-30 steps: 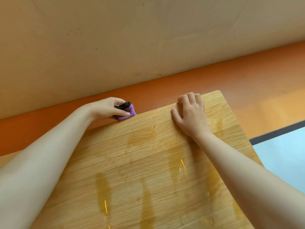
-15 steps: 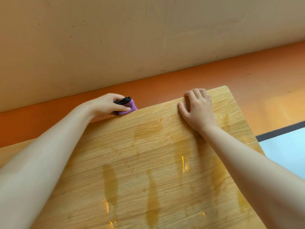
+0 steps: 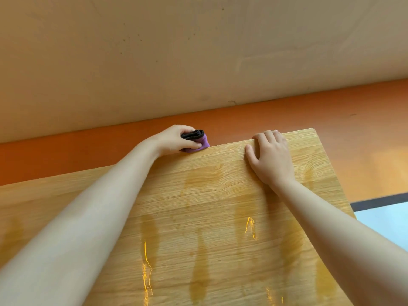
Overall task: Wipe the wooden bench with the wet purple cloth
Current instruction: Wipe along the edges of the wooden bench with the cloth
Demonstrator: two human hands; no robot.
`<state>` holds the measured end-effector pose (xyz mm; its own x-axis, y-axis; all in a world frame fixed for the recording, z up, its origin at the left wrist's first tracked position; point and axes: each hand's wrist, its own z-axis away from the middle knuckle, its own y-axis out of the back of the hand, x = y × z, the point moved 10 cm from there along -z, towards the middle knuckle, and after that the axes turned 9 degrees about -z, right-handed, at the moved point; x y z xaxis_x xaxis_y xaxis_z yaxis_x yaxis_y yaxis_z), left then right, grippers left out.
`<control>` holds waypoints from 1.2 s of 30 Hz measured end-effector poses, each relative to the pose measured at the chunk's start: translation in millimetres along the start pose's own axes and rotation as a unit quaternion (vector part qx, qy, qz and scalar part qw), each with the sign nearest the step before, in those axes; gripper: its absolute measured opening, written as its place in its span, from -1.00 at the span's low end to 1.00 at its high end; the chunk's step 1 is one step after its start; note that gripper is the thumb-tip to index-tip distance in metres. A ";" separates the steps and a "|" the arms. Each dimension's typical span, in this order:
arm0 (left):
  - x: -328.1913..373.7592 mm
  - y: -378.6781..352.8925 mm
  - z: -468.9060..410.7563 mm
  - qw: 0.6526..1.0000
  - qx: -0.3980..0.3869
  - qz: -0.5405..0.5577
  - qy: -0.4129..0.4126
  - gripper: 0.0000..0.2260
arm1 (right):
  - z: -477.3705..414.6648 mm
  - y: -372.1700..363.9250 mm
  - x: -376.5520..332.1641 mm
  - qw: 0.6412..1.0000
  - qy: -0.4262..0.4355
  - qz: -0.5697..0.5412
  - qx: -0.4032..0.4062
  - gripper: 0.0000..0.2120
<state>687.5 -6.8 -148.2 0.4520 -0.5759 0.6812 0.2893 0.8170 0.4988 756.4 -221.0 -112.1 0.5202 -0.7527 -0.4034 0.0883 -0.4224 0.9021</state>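
Note:
The wooden bench [image 3: 198,195] fills the lower part of the head view, with light oak grain and several dark wet streaks on it. My left hand [image 3: 174,140] grips the folded purple cloth [image 3: 202,143], which has a black side on top, and presses it on the bench's far edge. My right hand [image 3: 270,155] lies flat on the bench near the far right corner, fingers curled over the far edge, holding nothing.
Beyond the far edge runs an orange floor strip [image 3: 287,111] and a beige wall [image 3: 198,51]. To the right of the bench is a pale blue surface [image 3: 386,217] with a dark border.
My left hand has slid the cloth to the right along the far edge, closer to my right hand. The right hand keeps its place on the bench.

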 end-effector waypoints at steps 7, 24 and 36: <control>-66.2 41.4 46.9 0.998 0.006 0.013 0.067 -0.88 | 0.4 -1.6 -1.3 1.000 0.003 0.007 -0.005 -0.64; -92.4 54.0 63.8 0.997 0.002 0.060 0.054 -0.85 | 1.5 -4.1 -0.7 1.000 0.002 0.017 -0.016 -0.60; -153.4 98.4 106.6 0.998 -0.010 0.022 0.053 -0.90 | 8.0 -25.1 -121.5 0.999 0.036 -0.032 0.007 -0.62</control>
<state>556.7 158.9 -146.5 0.5513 -0.5335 0.6415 0.2827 0.8428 0.4580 684.2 -122.9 -87.0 0.5728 -0.6862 -0.4483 0.1127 -0.4759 0.8723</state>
